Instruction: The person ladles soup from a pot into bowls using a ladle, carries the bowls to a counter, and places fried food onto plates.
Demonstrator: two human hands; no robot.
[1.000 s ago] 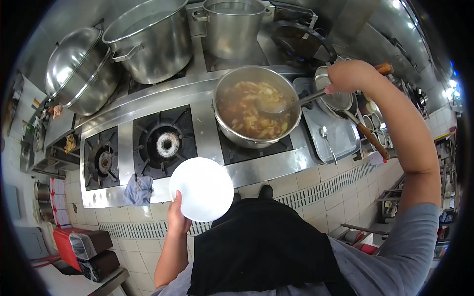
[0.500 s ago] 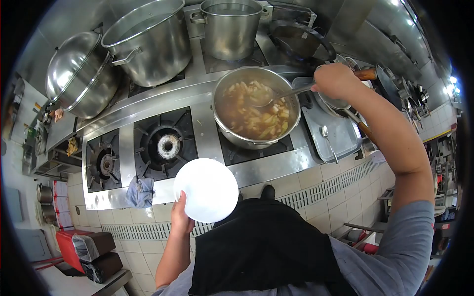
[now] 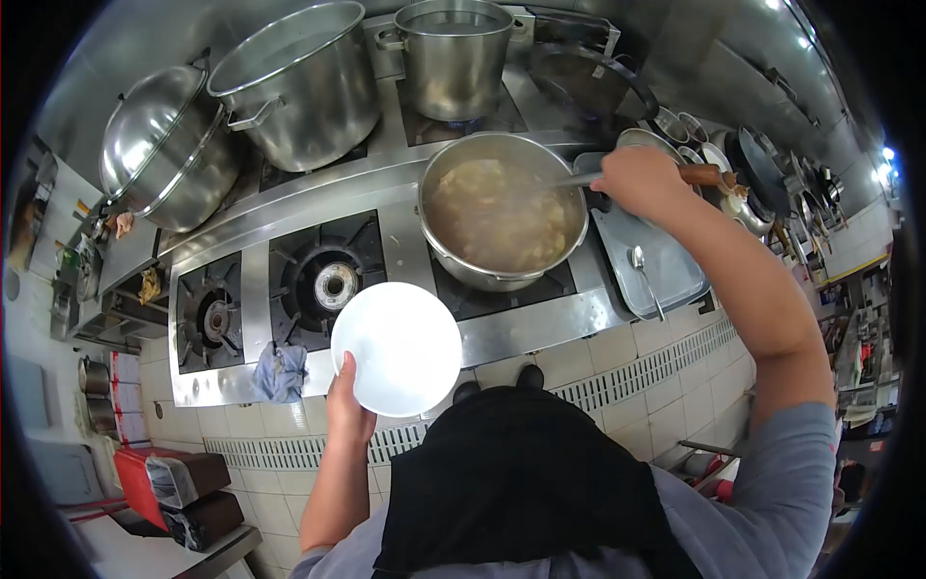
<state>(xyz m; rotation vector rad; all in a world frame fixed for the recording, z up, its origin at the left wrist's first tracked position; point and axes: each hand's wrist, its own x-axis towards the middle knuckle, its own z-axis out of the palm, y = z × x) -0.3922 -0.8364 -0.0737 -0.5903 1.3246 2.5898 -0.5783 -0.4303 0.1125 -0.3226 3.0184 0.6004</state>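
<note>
My left hand (image 3: pixel 349 403) grips the edge of a white bowl (image 3: pixel 397 347), thumb on its rim. Nothing shows inside the bowl, which is in front of the stove. My right hand (image 3: pixel 644 181) is closed round the long handle of a ladle (image 3: pixel 576 180), whose wooden end sticks out behind the fist. The ladle's head is in a steel pot (image 3: pixel 503 283) and hard to make out under steam and liquid. Brown soup with pale chunks (image 3: pixel 502 227) fills much of the pot, which stands on the right front burner.
Two front burners, one of them the middle burner (image 3: pixel 335 287), lie left of the pot. Tall stockpots (image 3: pixel 299 106) and a domed-lid pan (image 3: pixel 154 135) stand behind. To the right is a metal tray (image 3: pixel 666 275) with a spoon (image 3: pixel 644 275). A grey cloth (image 3: pixel 280 372) hangs at the front edge.
The ladle's head has sunk into the soup, and the liquid looks stirred and steamier. My right hand has shifted slightly left and down. The bowl has risen a little toward the stove.
</note>
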